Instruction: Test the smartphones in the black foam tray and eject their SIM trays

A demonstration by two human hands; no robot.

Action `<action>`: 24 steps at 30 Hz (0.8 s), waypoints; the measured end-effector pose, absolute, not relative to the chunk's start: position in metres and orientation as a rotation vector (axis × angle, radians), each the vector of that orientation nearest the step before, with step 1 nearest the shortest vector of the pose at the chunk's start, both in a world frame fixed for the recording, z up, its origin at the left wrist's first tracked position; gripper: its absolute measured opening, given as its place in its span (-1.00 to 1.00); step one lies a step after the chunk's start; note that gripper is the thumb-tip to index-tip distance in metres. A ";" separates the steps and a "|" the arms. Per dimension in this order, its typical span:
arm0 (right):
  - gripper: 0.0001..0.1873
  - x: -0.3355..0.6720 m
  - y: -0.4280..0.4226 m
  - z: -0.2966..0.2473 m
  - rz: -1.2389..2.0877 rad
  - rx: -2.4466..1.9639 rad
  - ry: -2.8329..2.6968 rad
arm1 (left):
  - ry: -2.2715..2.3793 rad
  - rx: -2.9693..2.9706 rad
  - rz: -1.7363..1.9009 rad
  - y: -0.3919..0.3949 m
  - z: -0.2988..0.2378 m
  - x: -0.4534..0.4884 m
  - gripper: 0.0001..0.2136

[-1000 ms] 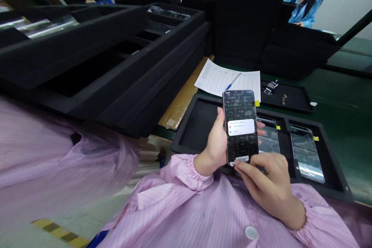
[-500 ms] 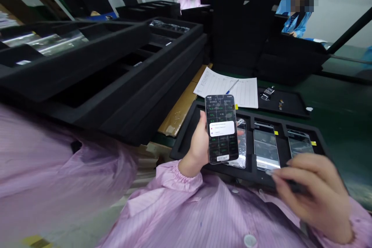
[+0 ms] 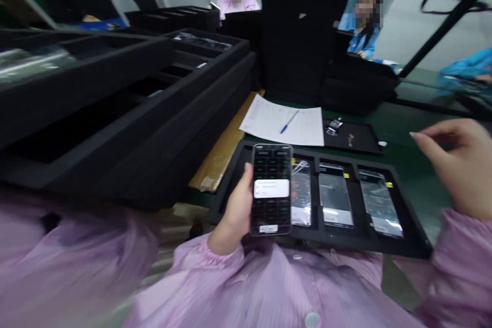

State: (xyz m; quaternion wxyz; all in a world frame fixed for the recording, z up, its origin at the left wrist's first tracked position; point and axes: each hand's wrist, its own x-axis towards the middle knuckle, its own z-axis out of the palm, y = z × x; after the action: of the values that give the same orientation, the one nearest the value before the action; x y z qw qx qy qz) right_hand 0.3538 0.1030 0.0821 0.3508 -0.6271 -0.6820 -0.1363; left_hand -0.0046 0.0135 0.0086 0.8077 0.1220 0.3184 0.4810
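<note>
My left hand (image 3: 235,207) is closed around a smartphone (image 3: 271,210), holding it upright with its screen towards me. A white pop-up box shows on the dark screen, with a small white label below it. Behind it, a black foam tray (image 3: 369,246) holds several phones in its slots, among them a middle phone (image 3: 334,192) and a right-hand phone (image 3: 380,200). My right hand (image 3: 461,164) is raised beyond the tray's right end, thumb and forefinger pinched together. A pale spot shows at the fingertips; whether it is a nail or a small thing I cannot tell.
A printed sheet (image 3: 265,118) with a blue pen (image 3: 289,122) lies behind the tray, beside a shallow black tray (image 3: 361,138) of small parts. Stacked black foam trays (image 3: 215,87) rise on the left. Two people (image 3: 236,2) are across the room.
My right hand has moved up and away to the right from over the foam tray, uncovering the right-hand phone. The view has shifted; my left hand still holds the smartphone.
</note>
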 end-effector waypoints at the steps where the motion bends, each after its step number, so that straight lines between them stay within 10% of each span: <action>1: -0.82 0.363 0.119 0.083 -0.221 -1.715 -1.691 | 0.719 0.256 1.031 0.014 0.005 -0.008 -0.29; 24: -0.73 0.451 0.264 -0.027 0.597 -2.436 -1.321 | 0.966 0.228 1.025 0.021 0.000 -0.011 -0.40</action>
State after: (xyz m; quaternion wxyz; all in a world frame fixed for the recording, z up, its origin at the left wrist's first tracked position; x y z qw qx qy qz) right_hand 0.4506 0.2644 -0.0265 0.1526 -0.8492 -0.4606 0.2081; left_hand -0.0109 0.0213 -0.0002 0.7562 0.1044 0.4429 0.4702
